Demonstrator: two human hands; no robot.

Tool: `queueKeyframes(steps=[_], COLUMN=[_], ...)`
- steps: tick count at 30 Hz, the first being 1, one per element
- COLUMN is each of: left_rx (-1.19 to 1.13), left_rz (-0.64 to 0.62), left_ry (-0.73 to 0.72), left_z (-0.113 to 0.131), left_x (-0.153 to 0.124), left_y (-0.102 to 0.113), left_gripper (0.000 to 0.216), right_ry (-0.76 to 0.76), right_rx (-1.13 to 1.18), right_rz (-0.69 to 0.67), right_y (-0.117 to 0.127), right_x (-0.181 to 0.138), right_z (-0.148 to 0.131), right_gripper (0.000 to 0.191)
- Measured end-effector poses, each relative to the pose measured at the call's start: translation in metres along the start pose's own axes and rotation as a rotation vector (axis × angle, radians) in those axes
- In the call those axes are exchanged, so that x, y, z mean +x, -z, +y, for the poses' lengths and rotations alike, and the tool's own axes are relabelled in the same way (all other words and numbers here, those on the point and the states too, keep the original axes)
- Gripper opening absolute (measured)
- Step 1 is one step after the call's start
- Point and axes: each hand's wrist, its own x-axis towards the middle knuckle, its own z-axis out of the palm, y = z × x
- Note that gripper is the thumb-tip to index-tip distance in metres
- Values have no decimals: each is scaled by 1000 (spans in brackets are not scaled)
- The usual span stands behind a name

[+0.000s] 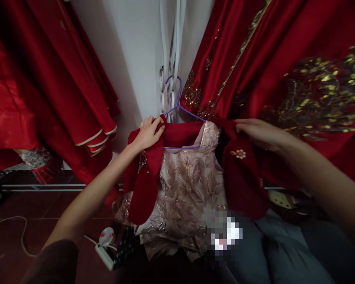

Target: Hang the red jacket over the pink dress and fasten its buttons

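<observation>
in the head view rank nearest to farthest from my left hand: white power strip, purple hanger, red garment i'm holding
1. Red garment: gripped in the left hand.
2. Purple hanger: just right of that hand, its hook higher up.
3. White power strip: far below, toward the picture's left.

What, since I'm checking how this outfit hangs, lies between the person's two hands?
In the head view, a thin purple hanger, deep red velvety cloth and a pinkish-gold brocade dress.

A white cord (25, 232) and a white power strip (104, 256) lie on the dark red tile floor (6, 258).
</observation>
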Motion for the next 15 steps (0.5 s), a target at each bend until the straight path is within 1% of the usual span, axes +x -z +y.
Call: queueKeyframes(steps=[1, 2, 3, 4, 6, 8, 10, 12, 13, 15], left_rx=[-2, -5, -9, -14, -22, -22, -26, -42, -50, -58], left_rz=[-3, -7, -10, -11, -9, -11, -20, -38, -47, -57], left_ry=[4, 5, 5, 3, 0, 9, 22, 27, 28, 39], left_z=[0, 1, 1, 0, -1, -2, -2, 0, 2, 6], left_x=[0, 0, 0, 0, 0, 0, -1, -1, -1, -1], left_y=[0, 1, 1, 2, 2, 2, 3, 3, 2, 2], left_gripper=[26, 25, 25, 24, 22, 20, 18, 15, 14, 13], right_ry=[-8, 28, 95, 189, 371, 464, 473, 423, 389, 341], right_rx=[35, 15, -42, -130, -323, -463, -527, -527, -507, -439], right_rz=[-28, 1, 49, 127, 246, 307, 346, 353, 339, 285], right_y=[-12, -22, -31, -38, -45, -46, -49, -59, -68, -93], right_x=[0, -1, -1, -1, 0, 3, 9, 15, 16, 13], right_z=[1, 2, 3, 3, 2, -1, -6, -11, -14, -19], right_gripper=[15, 16, 18, 24, 38, 36, 29, 28, 28, 26])
